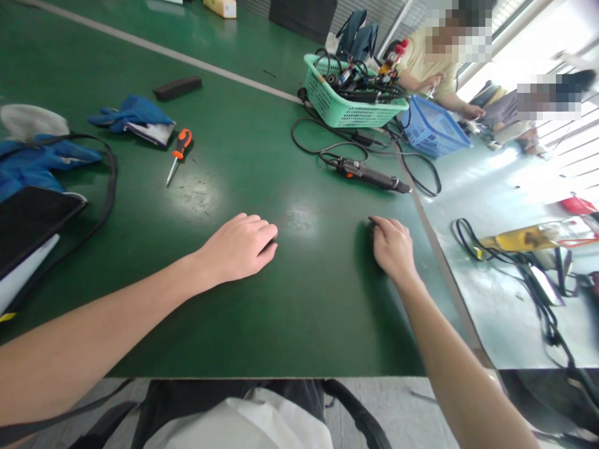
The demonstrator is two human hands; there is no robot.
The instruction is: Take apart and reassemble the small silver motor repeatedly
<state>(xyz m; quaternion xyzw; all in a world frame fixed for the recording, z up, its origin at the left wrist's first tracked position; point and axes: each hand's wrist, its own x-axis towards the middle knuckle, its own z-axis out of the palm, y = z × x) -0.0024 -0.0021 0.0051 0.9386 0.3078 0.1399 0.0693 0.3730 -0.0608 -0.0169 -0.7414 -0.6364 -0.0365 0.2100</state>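
My left hand [246,246] rests on the green tabletop [290,312], its fingers curled under. A dark patch shows between its thumb and forefinger; whether that is an object or shadow I cannot tell. Over the table's right part, my right hand [394,248] is closed, with a small dark tip showing at the fingers that I cannot make out. Beyond it lies a black electric screwdriver [372,176] with its cable. A screwdriver with an orange and black handle [183,142] lies past my left hand, apart from it.
Blue gloves [133,113] and a black flat device [35,227] lie left. A dark bar [178,88] is farther back. A green basket [350,112] of cables and a blue basket [433,128] stand far right, near two people. A yellow tool [519,238] lies right.
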